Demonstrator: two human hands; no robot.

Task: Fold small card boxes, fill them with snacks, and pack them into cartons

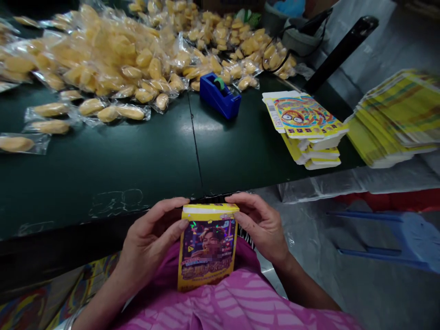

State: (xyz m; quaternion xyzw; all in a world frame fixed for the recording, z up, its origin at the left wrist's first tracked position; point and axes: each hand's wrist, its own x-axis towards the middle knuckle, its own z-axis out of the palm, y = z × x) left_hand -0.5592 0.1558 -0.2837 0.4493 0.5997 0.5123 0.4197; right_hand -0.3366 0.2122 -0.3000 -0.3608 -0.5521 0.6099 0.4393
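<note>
A yellow printed cardboard box [209,247] stands upright against my lap, below the table's front edge. Its front carries a dark picture, and a white strip shows along the folded top. My left hand [156,233] pinches the upper left corner, thumb on the front and fingers at the top edge. At the upper right corner my right hand [263,224] holds the box in the same way. The back of the box and its lower end are hidden. On the table beyond sits a blue tape dispenser [220,98] with a green roll.
Many plastic-wrapped yellow pieces [113,59] cover the far left and middle of the dark green table [151,156]. Flat printed boxes [305,119] lie stacked at right, beside a larger yellow stack [395,119]. A blue plastic stool [412,238] stands on the floor at right.
</note>
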